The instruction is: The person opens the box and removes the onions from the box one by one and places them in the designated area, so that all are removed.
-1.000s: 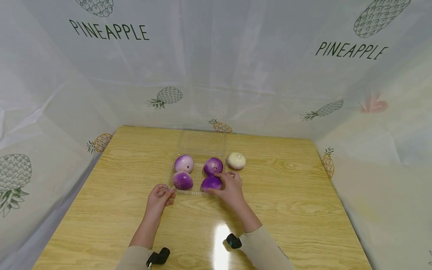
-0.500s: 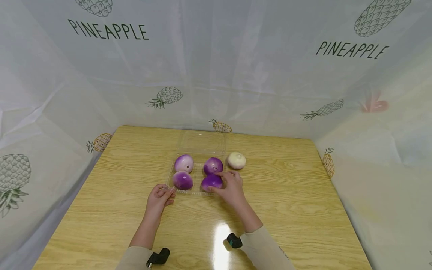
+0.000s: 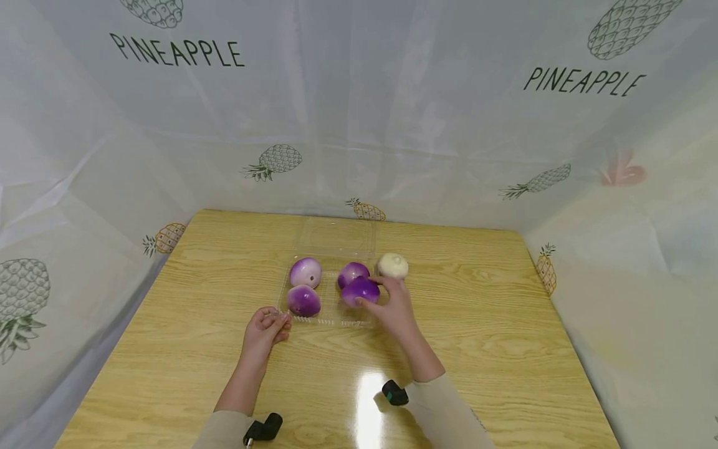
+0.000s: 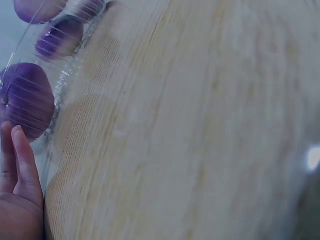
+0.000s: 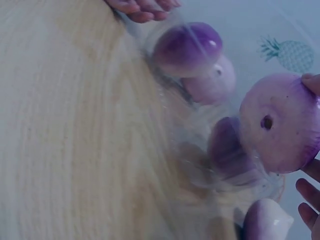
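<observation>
My right hand (image 3: 394, 307) grips a purple onion (image 3: 359, 292) between thumb and fingers, raised over the front right of a clear plastic box (image 3: 331, 322). Its pale end with a dark hole faces the right wrist camera. At the box's front left corner, my left hand (image 3: 266, 327) pinches the rim. Two purple onions sit in the left half: a front one (image 3: 303, 301) and a paler back one (image 3: 305, 272). Another purple onion (image 3: 350, 272) lies at the back right, partly hidden behind the held one.
The box's clear lid (image 3: 335, 237) lies folded back toward the far table edge. A whitish onion (image 3: 393, 265) rests on the wooden table (image 3: 477, 312), just right of the box. A pineapple-print cloth (image 3: 359, 125) surrounds the table's back and sides.
My right hand has lifted the front right onion from its place and moved it slightly up and right. The left hand stays at the box corner.
</observation>
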A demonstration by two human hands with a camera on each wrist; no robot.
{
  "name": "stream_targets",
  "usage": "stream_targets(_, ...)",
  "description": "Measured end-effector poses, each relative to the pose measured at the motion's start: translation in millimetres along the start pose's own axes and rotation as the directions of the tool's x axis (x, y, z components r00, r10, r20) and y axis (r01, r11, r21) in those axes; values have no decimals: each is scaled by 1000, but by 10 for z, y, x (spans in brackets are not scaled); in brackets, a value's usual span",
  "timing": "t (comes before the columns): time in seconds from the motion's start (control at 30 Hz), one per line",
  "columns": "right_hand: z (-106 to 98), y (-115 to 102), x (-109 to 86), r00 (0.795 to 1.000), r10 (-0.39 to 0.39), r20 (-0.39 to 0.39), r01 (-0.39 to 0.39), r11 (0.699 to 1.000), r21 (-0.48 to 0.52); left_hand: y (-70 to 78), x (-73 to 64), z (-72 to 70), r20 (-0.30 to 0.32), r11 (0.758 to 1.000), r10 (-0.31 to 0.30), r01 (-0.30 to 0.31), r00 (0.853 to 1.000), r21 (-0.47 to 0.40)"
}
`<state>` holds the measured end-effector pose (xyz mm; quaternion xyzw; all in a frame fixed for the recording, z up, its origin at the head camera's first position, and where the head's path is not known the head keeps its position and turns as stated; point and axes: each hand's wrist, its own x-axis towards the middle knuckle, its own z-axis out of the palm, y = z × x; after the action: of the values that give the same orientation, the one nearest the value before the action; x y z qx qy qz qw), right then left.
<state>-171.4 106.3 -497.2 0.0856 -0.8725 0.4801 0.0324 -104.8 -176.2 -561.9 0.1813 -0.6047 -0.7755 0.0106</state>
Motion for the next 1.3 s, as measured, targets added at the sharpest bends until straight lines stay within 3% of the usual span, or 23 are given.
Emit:
stream_targets(0.37,-222,71,50,997,-4,-72,10,996,93,6,-12,6,-12,1000,-4,4,1000,6)
stream_targets(0.63,-354,176,93,991,60,-122,-42,989,145,-6,-15,-3,-9,1000,-3,3,1000,-6)
stream_targets(0.97,-525,376,159,977,165,-131,-131,963,237,11,-15,8,-11,1000,4,-4,1000,-1)
stream_targets(1.3,-649,543,243,958,228,-172,-180,950,255,26,-14,20,-5,1000,10,-10,1000,-1)
